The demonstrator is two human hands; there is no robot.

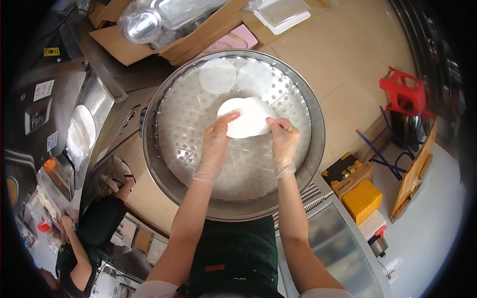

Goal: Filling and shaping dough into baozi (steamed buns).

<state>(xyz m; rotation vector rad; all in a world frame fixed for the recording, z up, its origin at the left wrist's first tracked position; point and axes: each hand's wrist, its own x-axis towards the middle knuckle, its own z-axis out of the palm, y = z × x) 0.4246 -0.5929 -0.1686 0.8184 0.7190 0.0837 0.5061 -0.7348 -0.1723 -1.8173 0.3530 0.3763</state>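
Observation:
In front of me is a large round metal steamer tray (179, 116) with a perforated bottom and a raised rim. Two white paper rounds, one at the far left (217, 76) and a fainter one (255, 79) beside it, lie flat inside. Over the tray's middle I hold several overlapping white paper rounds (251, 119), slightly fanned out. My left hand (215, 141), in a clear thin glove, pinches their left side with the thumb on top. My right hand (284, 141), gloved likewise, pinches their right edge between thumb and fingers.
Beyond the tray stand an open cardboard box (198, 37) of plastic-wrapped metal ware and a pink box (233, 40). Steel kitchen equipment (39, 114) lines the left, where a co-worker (94, 228) works. Rightward are a red stool (403, 92), a yellow box (361, 201) and a glass-topped freezer (338, 243).

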